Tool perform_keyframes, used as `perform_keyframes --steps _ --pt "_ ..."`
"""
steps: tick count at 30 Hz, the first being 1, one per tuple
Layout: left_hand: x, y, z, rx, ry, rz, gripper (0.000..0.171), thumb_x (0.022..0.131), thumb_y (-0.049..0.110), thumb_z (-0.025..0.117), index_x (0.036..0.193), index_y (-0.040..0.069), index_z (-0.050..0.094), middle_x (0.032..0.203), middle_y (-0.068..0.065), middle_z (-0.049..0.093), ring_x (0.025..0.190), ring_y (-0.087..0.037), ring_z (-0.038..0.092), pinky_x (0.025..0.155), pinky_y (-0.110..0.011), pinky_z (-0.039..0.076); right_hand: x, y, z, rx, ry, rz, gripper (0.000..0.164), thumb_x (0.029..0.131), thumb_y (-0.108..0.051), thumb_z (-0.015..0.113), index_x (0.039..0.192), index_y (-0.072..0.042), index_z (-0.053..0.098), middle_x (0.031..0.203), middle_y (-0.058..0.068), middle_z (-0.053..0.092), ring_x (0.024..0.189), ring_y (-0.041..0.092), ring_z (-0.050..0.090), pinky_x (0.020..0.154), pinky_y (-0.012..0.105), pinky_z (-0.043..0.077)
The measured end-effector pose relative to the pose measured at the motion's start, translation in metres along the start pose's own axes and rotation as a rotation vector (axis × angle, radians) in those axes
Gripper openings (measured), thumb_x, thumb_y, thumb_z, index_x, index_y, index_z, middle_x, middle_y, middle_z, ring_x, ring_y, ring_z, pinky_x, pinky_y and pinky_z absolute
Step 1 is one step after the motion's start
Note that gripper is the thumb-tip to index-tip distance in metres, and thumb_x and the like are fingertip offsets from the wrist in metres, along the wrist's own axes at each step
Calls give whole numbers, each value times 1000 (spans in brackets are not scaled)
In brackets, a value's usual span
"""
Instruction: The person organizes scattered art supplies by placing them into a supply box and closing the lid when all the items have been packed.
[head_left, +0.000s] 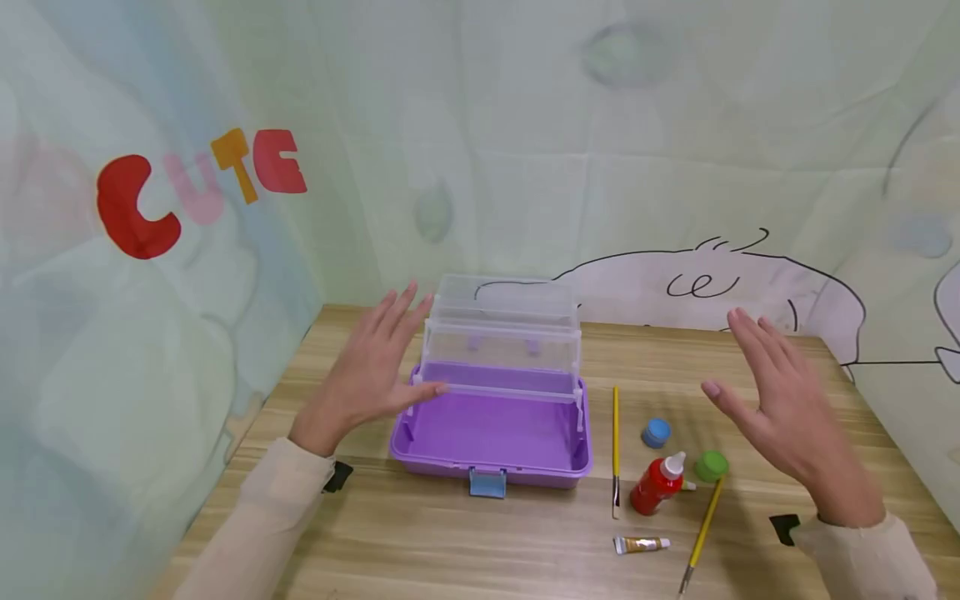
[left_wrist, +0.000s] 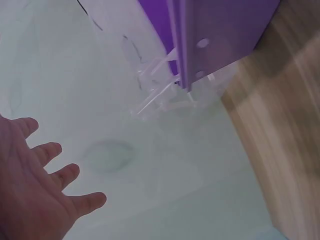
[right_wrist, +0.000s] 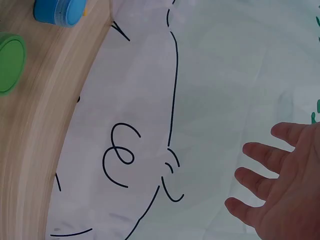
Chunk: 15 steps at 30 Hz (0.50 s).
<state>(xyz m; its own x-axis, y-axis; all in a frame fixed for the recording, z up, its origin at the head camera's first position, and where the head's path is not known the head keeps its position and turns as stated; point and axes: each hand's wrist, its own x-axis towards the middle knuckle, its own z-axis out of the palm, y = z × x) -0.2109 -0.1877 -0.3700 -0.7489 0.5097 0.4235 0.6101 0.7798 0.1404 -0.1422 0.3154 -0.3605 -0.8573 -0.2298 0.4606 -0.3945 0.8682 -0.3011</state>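
Observation:
A purple storage box (head_left: 491,477) stands open on the table, its clear folding trays (head_left: 502,350) raised at the back and a blue latch (head_left: 487,483) on its front. My left hand (head_left: 375,358) is held up by the box's left side, fingers spread, nothing in it. On the other side my right hand (head_left: 787,408) is raised with straight fingers, holding nothing. Nearest to it are a green-lidded jar (head_left: 712,466) and a blue jar (head_left: 656,432). A red bottle (head_left: 654,487) with a white nozzle stands beside them.
Right of the box lies a yellow paintbrush (head_left: 616,433); a second yellow brush (head_left: 705,529) lies near the front. A small paint tube (head_left: 640,544) lies before the red bottle. Behind the wooden table (head_left: 420,542) hangs a printed cloth (head_left: 517,167).

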Motion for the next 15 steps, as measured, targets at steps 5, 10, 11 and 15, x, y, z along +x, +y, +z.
perform_keyframes --steps 5,10,11,15 --pt "-10 0 9 -13 -22 -18 116 80 70 70 165 20 9 172 -7 3 155 -41 13 121 -65 18 -5 1 2 13 2 -11 85 94 -36 68 164 -23 21 168 8 25 155 38 17 122 66 8" --pt "-19 0 18 -3 -60 -38 117 80 72 68 165 18 9 172 -8 4 155 -40 13 120 -65 21 -12 0 5 15 -7 -11 86 94 -35 69 164 -24 20 168 9 25 155 38 17 121 68 8" --pt "-20 -1 20 0 -64 -39 117 80 73 67 165 17 9 172 -9 5 155 -41 13 120 -65 22 -13 0 5 14 -10 -10 86 94 -35 69 164 -24 20 168 9 25 154 39 18 121 68 8" --pt "-25 0 26 -4 -71 -39 116 81 75 64 164 13 14 172 -9 4 154 -44 16 119 -65 23 -17 0 8 7 -20 -9 86 95 -36 68 164 -24 19 168 10 25 154 40 19 123 64 7"
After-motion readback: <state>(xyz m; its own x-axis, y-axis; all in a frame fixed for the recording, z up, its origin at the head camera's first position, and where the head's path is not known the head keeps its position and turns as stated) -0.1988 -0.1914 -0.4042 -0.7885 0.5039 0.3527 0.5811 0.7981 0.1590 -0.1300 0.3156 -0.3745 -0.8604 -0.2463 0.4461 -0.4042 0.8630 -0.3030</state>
